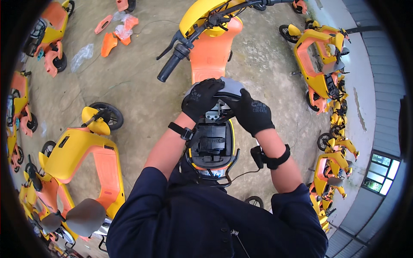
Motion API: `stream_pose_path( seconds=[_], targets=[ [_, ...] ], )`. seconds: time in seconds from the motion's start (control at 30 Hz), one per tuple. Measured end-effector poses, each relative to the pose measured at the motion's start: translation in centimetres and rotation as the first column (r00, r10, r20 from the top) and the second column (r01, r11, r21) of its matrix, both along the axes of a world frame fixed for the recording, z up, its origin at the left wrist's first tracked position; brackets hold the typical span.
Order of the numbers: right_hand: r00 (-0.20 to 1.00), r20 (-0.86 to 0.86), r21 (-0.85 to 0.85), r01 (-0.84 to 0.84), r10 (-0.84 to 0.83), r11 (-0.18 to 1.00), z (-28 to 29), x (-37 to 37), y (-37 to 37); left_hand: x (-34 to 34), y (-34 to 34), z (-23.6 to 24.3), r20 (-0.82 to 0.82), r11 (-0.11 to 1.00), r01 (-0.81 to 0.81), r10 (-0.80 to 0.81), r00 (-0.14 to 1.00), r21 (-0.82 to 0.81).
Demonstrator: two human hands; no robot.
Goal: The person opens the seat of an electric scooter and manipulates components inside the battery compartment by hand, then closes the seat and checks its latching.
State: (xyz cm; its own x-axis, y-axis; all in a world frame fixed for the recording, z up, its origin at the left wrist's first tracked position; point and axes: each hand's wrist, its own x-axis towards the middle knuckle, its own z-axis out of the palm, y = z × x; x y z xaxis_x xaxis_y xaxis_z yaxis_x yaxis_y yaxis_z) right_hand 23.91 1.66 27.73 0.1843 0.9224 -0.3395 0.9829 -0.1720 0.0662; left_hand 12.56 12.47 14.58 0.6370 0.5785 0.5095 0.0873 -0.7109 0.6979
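Observation:
Both my hands wear black gloves and grip the raised grey seat (232,85) of a yellow and orange scooter in front of me. My left hand (203,98) is wrapped over the seat's left edge. On the other side my right hand (252,114) holds the right edge, its thumb side toward the middle; some fingertips are hidden beneath. Between my forearms lies the uncovered black compartment (211,139) under the seat, with a metal bracket (212,115) at its front. Beyond the seat are the orange footboard (209,56) and the handlebar grip (172,63).
A parked yellow scooter (71,155) stands at my left, and another (316,69) at the far right beside a row along the wall. Orange panels (109,44) and clear plastic wrap (81,57) lie on the concrete floor. A black rear rail (234,161) curves near my body.

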Motion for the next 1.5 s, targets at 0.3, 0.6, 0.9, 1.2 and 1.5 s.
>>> stream_pose_path(
  seconds=[0.3, 0.6, 0.9, 1.2, 1.5],
  targets=[
    [0.991, -0.010, 0.090, 0.137, -0.137, 0.986, -0.9, 0.2, -1.7, 0.1, -0.1, 0.1, -0.004, 1.000, 0.022, -0.022, 1.000, -0.005],
    [0.837, -0.057, 0.090, 0.548, -0.545, 0.832, 5.6, 1.6, -4.5, -0.4, 0.7, -0.1, 0.001, 1.000, -0.028, 0.028, 1.000, -0.001],
    [0.540, -0.826, 0.223, 0.578, -0.163, 0.785, -4.7, 1.0, -3.7, 0.5, 0.6, 0.2, 0.005, 0.998, -0.032, 0.032, 0.999, -0.048],
    [0.901, -0.239, 0.205, 0.412, -0.363, 0.888, -4.0, 0.2, 1.7, 0.6, 0.0, 0.9, 0.063, 0.985, -0.063, 0.074, 0.995, -0.160],
    [0.985, 0.027, 0.100, 0.165, -0.169, 0.981, -3.8, 2.4, 4.0, 0.3, 0.0, 0.9, 0.070, 0.979, -0.080, 0.094, 0.993, -0.186]
  ],
)
